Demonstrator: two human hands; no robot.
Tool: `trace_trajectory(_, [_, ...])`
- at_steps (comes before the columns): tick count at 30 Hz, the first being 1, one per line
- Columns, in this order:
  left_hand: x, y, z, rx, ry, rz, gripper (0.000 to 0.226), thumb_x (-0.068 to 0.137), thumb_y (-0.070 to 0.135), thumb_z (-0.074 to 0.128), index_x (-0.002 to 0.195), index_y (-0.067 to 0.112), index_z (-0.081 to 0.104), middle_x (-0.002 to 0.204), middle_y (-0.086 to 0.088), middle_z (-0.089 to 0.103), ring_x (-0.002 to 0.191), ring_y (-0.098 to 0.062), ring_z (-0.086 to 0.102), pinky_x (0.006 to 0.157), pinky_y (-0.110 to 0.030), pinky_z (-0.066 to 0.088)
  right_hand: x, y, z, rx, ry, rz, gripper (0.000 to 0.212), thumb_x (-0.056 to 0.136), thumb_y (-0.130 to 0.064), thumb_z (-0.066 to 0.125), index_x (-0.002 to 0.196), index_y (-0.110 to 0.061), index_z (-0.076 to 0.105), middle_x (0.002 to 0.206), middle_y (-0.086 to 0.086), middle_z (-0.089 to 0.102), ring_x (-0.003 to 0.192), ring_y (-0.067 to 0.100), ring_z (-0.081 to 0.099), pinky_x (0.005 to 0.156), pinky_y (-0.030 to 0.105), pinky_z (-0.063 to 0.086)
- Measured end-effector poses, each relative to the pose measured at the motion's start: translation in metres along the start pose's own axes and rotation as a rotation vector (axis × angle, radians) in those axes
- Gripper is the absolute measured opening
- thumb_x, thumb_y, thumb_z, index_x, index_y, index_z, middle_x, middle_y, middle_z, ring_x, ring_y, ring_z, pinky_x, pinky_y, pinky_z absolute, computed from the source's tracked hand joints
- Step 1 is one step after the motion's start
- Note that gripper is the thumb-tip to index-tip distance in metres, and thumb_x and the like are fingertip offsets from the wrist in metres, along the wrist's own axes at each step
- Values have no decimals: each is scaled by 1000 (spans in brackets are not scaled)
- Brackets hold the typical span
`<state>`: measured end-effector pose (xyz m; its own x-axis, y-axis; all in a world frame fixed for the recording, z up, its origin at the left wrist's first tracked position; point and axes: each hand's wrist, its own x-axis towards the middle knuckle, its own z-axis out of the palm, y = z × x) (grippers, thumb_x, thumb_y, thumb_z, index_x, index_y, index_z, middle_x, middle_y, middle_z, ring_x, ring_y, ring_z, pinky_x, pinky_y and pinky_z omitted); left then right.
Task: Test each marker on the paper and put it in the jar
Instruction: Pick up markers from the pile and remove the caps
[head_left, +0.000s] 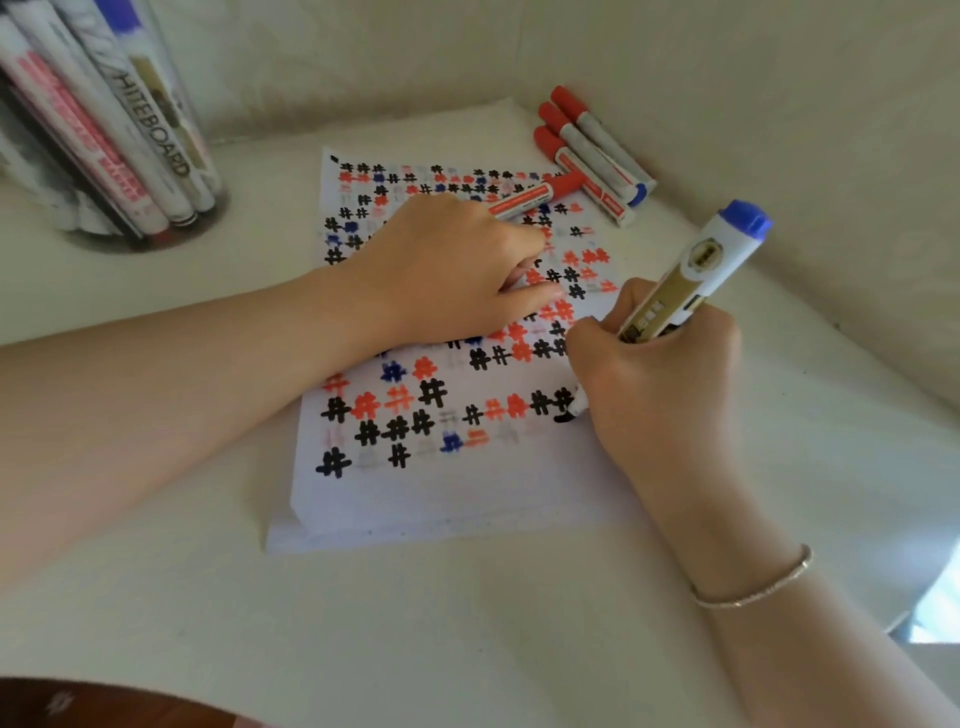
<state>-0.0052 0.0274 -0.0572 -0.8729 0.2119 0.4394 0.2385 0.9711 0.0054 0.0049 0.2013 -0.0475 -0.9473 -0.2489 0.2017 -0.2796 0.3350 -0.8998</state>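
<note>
My right hand (660, 374) grips a white and gold marker (691, 275) with a blue end, tilted, its tip down on the paper (441, 499) beside a fresh black stroke. The paper is covered in black, red and blue hash marks. My left hand (441, 275) rests palm down on the middle of the sheet, fingers loosely bent, and nothing shows in it. A red-capped marker (535, 195) lies on the paper just beyond its knuckles. The clear jar (215, 202) stands at the far left with several markers (130, 130) inside.
Three more markers with red caps (587, 150) lie side by side at the back right, close to the wall. The white table top (415, 623) meets walls behind and to the right. A thin bracelet (753, 587) circles my right wrist.
</note>
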Motion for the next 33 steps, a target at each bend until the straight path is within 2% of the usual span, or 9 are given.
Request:
trace_trajectory(5, [1,1,0,16,-24,-20,43,88,55,33,64,20,41,47,10,32,41,-3,29,45,-21,19,0,-3,-5,64,-30,57,22,69,0,56,65,14,40,54,18,38,51,19,26,39,21,20])
trace_trajectory(10, [0,1,0,8,10,-8,45,87,57,30,62,21,41,45,12,29,39,-3,26,44,-20,18,-2,-3,0,2,-27,12,27,70,2,57,60,7,32,50,5,28,47,13,22,38,20,19])
trace_trajectory(13, [0,1,0,13,0,-9,47,87,57,29,62,20,43,45,11,32,39,-3,28,44,-19,18,-1,-1,1,-15,-6,-19,27,72,4,55,61,4,30,51,5,27,50,14,23,43,25,21])
trace_trajectory(15, [1,0,0,14,-20,-11,45,89,55,33,63,20,43,46,11,32,40,-3,29,45,-20,20,0,-1,-1,6,2,0,24,71,4,55,61,7,33,51,11,28,50,14,24,41,21,21])
trace_trajectory(17, [1,0,0,14,-45,-17,43,89,54,34,64,20,43,47,10,33,41,-5,31,45,-22,23,1,-2,-3,38,-2,32,22,70,3,56,63,13,37,56,28,34,52,20,27,42,24,22])
trace_trajectory(19, [2,1,0,18,-53,-18,43,90,54,35,64,20,43,48,9,35,41,-6,32,46,-23,26,1,-2,-2,45,-11,50,24,70,0,57,66,16,39,61,34,40,52,21,30,45,26,23])
trace_trajectory(24, [1,1,-1,26,-43,-23,42,93,51,43,65,19,44,47,9,33,41,-5,30,45,-23,23,-1,-2,-1,2,-38,45,24,70,1,58,63,11,37,51,11,32,47,16,25,38,22,21])
trace_trajectory(29, [2,3,-2,30,-61,-26,42,93,51,41,66,19,44,49,9,36,42,-5,32,48,-24,27,0,-2,-2,58,-3,56,23,70,2,56,64,14,37,54,24,37,52,21,27,42,26,21])
trace_trajectory(33, [1,3,-3,31,-53,-19,42,93,51,42,66,18,46,48,8,36,42,-6,33,47,-24,26,1,0,0,35,9,26,24,71,2,57,61,7,36,53,13,32,50,19,26,41,25,21])
